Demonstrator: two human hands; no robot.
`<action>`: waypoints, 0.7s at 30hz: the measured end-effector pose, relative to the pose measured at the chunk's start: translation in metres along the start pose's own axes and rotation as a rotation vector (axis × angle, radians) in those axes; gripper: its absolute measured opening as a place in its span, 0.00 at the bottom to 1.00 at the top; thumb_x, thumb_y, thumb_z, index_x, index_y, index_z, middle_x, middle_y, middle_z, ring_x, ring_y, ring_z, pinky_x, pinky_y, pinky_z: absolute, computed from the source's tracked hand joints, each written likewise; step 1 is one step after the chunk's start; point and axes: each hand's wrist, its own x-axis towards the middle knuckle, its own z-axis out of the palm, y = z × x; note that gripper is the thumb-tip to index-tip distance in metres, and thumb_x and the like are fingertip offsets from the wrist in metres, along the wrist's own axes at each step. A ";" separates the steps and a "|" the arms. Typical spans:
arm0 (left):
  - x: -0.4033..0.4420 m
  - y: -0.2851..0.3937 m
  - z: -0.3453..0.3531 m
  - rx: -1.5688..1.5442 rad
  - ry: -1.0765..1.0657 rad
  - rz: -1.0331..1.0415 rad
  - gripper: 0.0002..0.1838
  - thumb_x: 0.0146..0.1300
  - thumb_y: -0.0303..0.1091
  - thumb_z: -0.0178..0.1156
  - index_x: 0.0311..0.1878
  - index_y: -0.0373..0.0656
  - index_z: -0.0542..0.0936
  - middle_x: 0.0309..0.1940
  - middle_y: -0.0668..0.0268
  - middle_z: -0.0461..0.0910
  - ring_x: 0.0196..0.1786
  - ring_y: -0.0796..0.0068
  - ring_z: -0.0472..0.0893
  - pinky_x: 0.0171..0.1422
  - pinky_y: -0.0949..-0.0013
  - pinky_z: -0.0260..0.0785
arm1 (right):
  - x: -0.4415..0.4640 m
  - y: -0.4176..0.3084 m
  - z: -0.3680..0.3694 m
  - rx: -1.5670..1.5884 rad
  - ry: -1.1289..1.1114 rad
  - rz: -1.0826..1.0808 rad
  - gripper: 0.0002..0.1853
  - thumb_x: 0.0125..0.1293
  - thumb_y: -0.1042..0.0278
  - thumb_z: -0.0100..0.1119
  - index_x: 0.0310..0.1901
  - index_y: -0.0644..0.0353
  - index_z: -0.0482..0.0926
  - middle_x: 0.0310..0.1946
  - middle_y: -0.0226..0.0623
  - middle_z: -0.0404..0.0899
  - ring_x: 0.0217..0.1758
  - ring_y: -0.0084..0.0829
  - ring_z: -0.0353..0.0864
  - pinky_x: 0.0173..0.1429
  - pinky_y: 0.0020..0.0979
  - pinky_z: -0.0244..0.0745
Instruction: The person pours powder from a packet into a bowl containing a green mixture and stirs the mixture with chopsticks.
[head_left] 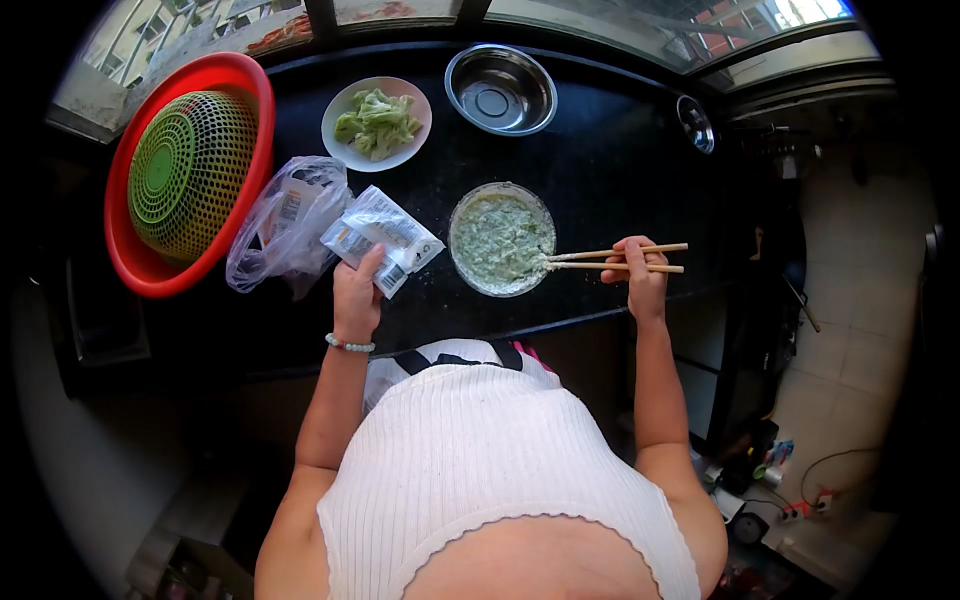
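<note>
My left hand (359, 296) is closed on a white printed packet (383, 236), with the thumb on top and a barcode at its lower edge. In my right hand (643, 280) is a pair of wooden chopsticks (612, 258), slightly spread. Their tips reach over the right rim of a clear bowl (500, 240) and touch a thick, pale green-white mixture with chopped green bits. White smears coat the bowl's inner wall. A crumpled clear plastic bag (291, 222) with printed packaging inside lies left of the packet.
A white plate (412, 143) of pale green leafy vegetables and a steel bowl (500, 90) stand at the back of the black counter (600, 170). On the left, a red basin (262, 120) holds a green strainer (185, 170). A small shiny metal dish (695, 124) sits at the back right.
</note>
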 end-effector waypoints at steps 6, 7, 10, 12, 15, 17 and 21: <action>-0.002 0.001 -0.003 0.000 0.017 0.005 0.18 0.66 0.28 0.61 0.56 0.32 0.74 0.50 0.59 0.81 0.49 0.69 0.83 0.53 0.67 0.77 | 0.073 -0.016 0.032 -0.113 -0.031 0.018 0.12 0.73 0.65 0.53 0.35 0.64 0.78 0.23 0.34 0.78 0.18 0.21 0.79 0.23 0.21 0.79; -0.002 0.001 -0.004 -0.003 0.015 0.006 0.18 0.66 0.28 0.61 0.56 0.32 0.74 0.50 0.59 0.81 0.49 0.69 0.83 0.53 0.67 0.77 | 0.087 -0.018 0.042 -0.115 -0.056 -0.005 0.12 0.73 0.65 0.53 0.35 0.64 0.78 0.23 0.34 0.78 0.18 0.21 0.79 0.23 0.20 0.78; -0.001 -0.001 -0.008 -0.008 0.014 0.003 0.18 0.66 0.29 0.62 0.56 0.32 0.74 0.50 0.58 0.81 0.49 0.68 0.83 0.54 0.67 0.77 | 0.103 -0.030 0.072 -0.118 -0.156 -0.076 0.12 0.72 0.65 0.54 0.34 0.64 0.79 0.23 0.34 0.79 0.18 0.20 0.79 0.22 0.19 0.75; -0.003 -0.001 -0.008 -0.011 0.030 -0.004 0.18 0.66 0.29 0.62 0.56 0.32 0.74 0.50 0.58 0.81 0.49 0.68 0.83 0.54 0.67 0.77 | 0.099 -0.046 0.077 -0.179 -0.270 -0.092 0.12 0.72 0.65 0.54 0.34 0.64 0.79 0.23 0.34 0.79 0.18 0.19 0.79 0.22 0.19 0.75; -0.002 -0.006 -0.012 -0.033 -0.001 0.001 0.18 0.66 0.28 0.61 0.56 0.31 0.74 0.50 0.58 0.81 0.49 0.68 0.83 0.54 0.67 0.77 | 0.101 -0.062 0.070 -0.290 -0.338 -0.047 0.12 0.71 0.65 0.54 0.33 0.64 0.79 0.20 0.32 0.78 0.16 0.20 0.78 0.21 0.20 0.75; -0.002 -0.007 -0.012 -0.039 0.002 -0.005 0.18 0.65 0.28 0.61 0.56 0.31 0.74 0.50 0.58 0.81 0.49 0.69 0.83 0.54 0.67 0.77 | 0.111 -0.065 0.066 -0.382 -0.293 0.014 0.12 0.71 0.65 0.55 0.33 0.64 0.79 0.19 0.32 0.77 0.15 0.20 0.77 0.20 0.20 0.75; -0.003 -0.012 -0.014 -0.035 -0.001 -0.003 0.17 0.65 0.28 0.62 0.55 0.32 0.75 0.48 0.58 0.82 0.48 0.70 0.83 0.52 0.68 0.77 | 0.129 -0.067 0.084 -0.513 -0.168 0.037 0.13 0.69 0.62 0.56 0.33 0.65 0.79 0.19 0.34 0.78 0.14 0.21 0.78 0.19 0.21 0.75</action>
